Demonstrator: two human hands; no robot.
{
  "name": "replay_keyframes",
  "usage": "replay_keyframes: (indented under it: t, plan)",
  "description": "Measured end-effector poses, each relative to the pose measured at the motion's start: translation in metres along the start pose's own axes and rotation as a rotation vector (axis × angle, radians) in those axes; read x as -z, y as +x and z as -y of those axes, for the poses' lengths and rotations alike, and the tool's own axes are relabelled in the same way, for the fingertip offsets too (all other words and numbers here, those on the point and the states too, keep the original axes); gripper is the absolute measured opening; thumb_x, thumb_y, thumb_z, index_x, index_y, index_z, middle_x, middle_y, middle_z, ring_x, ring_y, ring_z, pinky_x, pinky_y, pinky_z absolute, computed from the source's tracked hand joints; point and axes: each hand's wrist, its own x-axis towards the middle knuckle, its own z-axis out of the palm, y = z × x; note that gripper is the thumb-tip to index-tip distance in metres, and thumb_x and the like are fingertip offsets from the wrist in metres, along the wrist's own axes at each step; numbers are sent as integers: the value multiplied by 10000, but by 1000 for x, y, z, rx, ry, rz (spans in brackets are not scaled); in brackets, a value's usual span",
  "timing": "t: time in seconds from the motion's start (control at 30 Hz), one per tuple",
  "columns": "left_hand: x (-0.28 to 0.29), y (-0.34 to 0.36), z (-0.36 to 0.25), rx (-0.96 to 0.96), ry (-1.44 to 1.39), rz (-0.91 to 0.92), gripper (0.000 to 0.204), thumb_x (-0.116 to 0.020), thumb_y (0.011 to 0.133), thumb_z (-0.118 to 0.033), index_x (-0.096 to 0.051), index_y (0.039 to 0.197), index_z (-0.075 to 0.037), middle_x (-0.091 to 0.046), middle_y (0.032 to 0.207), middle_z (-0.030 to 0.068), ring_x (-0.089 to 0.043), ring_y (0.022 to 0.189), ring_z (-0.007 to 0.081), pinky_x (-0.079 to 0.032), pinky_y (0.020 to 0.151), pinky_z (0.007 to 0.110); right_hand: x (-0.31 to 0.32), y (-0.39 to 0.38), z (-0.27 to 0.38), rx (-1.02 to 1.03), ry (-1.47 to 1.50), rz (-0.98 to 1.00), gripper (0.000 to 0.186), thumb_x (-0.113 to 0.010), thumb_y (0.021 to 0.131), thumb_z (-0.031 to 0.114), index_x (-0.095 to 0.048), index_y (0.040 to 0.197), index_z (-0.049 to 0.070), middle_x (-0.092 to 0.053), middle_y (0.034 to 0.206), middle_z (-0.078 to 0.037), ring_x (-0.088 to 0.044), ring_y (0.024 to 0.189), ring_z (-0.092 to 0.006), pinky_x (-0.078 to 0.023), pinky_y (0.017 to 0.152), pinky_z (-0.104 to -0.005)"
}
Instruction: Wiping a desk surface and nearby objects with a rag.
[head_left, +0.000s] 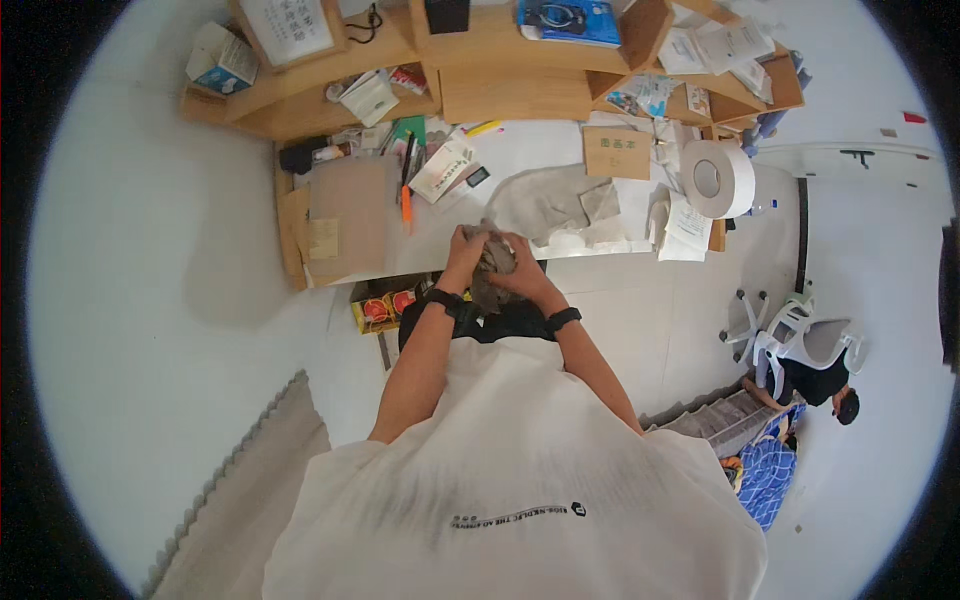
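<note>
I have a bunched grey cloth (487, 297) between my hands, just off the near edge of the desk (420, 246). The fingers of my left hand (463, 254) are bent onto its left side, and those of my right hand (527, 277) curl round its right; both sets pinch the fabric, though I cannot tell exactly where every fingertip presses. I judge the step in hand to be handling these folds, and any move from here calls for a two-sided grip, since a loose end hangs below my fingers.

Below and left of my fingers, an open yellow box (361, 322) holds rounded red-orange items (403, 300). Far ahead, the wooden shelf (515, 92) carries a dark container (447, 15) whose inside I cannot make out. Ahead and right, a shelf compartment holds blue-and-white packets (648, 95); nearer, a brown flat package (617, 152) lies on the desk, its contents hidden.
</note>
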Motion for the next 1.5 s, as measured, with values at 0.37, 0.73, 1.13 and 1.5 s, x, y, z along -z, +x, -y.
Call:
replay_keyframes:
  t: [0.37,0.73,1.13,1.5]
  plan:
    - [-194,7,16,196,-348,17,249,-514,829,-213,-607,939,-10,-610,906,126,-574,813,237,-466,725,406,153,-25,-85,-324,512,-73,742,-784,738,185,-418,1362,19,-581,1233,-114,-575,1084,-202,-467,946,-356]
    - [-211,22,156,8,219,370,846,-804,556,39,-421,1310,16,-462,1318,253,-445,1212,417,-413,964,475,195,-56,-146,-263,-371,-14,703,-758,636,314,-534,1249,54,-628,1088,-236,-579,1052,-406,-477,912,-457]
    - [-129,-18,130,286,-232,-342,385,-449,854,-76,-549,1218,-1,-609,1045,160,-592,895,242,-492,707,369,103,-22,-114,-115,-317,350,814,-755,628,332,-451,1324,40,-549,1215,-276,-518,1151,-417,-446,969,-428]
    - [-2,-43,51,8,-196,-476,484,-582,850,-229,-486,1234,49,-570,1146,191,-567,1012,279,-471,850,385,-22,9,-46,120,-334,346,841,-791,621,306,-437,1331,30,-499,1268,-272,-497,1159,-412,-445,972,-422]
